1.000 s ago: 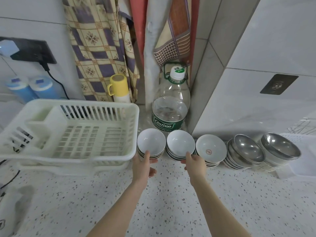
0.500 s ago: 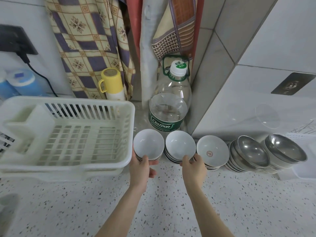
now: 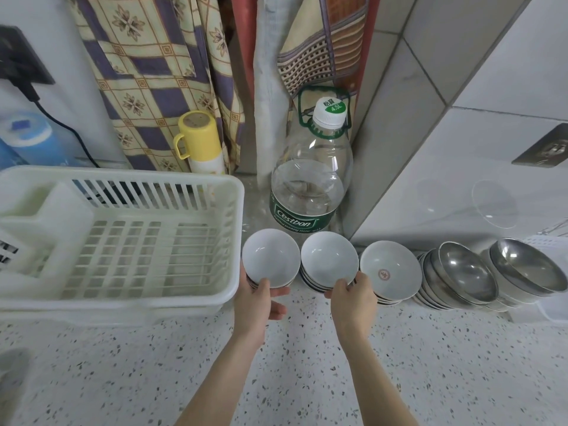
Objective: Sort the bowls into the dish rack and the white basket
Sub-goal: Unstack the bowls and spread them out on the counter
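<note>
Three stacks of white bowls lean in a row against the back of the counter: a left stack (image 3: 271, 256), a middle stack (image 3: 329, 259) and a right stack (image 3: 390, 272) with a red mark inside its top bowl. Two stacks of steel bowls (image 3: 467, 272) (image 3: 525, 267) continue the row to the right. My left hand (image 3: 256, 298) grips the lower rim of the left stack's top bowl. My right hand (image 3: 353, 298) pinches the lower rim of the middle stack's top bowl. The white dish rack (image 3: 190, 287) stands at the left with nothing in it.
A large Cestbon water bottle (image 3: 310, 192) stands just behind the white bowls. A yellow-capped flask (image 3: 199, 142) and hanging cloths sit behind the rack. A white basket edge (image 3: 550, 312) shows at the far right under the steel bowls. Speckled counter (image 3: 292, 364) lies in front.
Both hands have closed their fingers on the rims of the top bowls of the left and middle stacks. The view has moved nearer to the bowls.
</note>
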Demonstrator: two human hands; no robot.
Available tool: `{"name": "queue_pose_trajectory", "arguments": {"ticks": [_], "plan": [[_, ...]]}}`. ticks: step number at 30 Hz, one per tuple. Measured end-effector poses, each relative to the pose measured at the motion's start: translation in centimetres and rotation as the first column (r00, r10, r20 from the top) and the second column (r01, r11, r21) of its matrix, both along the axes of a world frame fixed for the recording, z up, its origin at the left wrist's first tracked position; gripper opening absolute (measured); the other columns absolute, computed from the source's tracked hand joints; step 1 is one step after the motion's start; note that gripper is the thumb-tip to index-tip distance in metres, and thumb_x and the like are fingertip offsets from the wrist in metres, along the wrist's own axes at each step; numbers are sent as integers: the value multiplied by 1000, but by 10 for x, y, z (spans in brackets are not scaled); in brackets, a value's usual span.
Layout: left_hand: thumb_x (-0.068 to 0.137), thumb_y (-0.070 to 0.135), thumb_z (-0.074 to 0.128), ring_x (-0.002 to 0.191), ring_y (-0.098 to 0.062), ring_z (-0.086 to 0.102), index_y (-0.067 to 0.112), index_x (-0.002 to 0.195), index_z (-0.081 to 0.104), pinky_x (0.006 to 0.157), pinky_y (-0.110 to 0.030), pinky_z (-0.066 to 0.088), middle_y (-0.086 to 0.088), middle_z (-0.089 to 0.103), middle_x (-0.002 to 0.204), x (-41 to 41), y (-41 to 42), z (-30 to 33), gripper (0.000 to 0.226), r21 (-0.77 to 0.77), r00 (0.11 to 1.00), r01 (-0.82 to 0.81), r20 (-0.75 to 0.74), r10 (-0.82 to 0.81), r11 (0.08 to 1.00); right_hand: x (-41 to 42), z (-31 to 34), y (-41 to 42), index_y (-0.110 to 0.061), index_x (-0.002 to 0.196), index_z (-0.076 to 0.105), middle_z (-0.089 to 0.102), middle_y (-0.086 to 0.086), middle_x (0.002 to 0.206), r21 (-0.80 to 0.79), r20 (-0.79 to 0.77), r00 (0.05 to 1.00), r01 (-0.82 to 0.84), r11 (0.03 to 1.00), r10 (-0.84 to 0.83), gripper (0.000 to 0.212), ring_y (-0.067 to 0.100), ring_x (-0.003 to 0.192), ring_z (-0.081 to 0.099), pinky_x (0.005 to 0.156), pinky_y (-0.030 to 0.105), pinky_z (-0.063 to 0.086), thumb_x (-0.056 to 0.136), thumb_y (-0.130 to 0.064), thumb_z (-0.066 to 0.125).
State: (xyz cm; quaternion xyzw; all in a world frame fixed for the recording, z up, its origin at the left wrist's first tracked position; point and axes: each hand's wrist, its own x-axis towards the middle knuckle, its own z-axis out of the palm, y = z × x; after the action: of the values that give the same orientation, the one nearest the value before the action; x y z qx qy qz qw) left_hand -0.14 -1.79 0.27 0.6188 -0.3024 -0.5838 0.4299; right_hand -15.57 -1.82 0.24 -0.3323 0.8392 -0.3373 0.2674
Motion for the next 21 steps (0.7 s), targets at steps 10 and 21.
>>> {"name": "queue_pose_trajectory", "arguments": {"ticks": [10,21], "plan": [[101,0,40,57,-21,73,52,108,40,48,-25,57,-14,76,69,3,0,5,52,-26,995,-22,-101,19,999,-2,10,-4,-9,121,52,72,9,83,-26,31,1000,2,1000,-1,34,21,73,62,51,25,37,88,-6,41],[101,3,43,69,-32,75,54,137,30,54,-28,58,-17,77,81,3,11,11,64,-144,992,2,-123,-20,990,-15,49,12,-14,135,48,67,-6,62,-234,66,996,70,970,-56,41,0,62,64,54,26,42,94,-11,41]]}}
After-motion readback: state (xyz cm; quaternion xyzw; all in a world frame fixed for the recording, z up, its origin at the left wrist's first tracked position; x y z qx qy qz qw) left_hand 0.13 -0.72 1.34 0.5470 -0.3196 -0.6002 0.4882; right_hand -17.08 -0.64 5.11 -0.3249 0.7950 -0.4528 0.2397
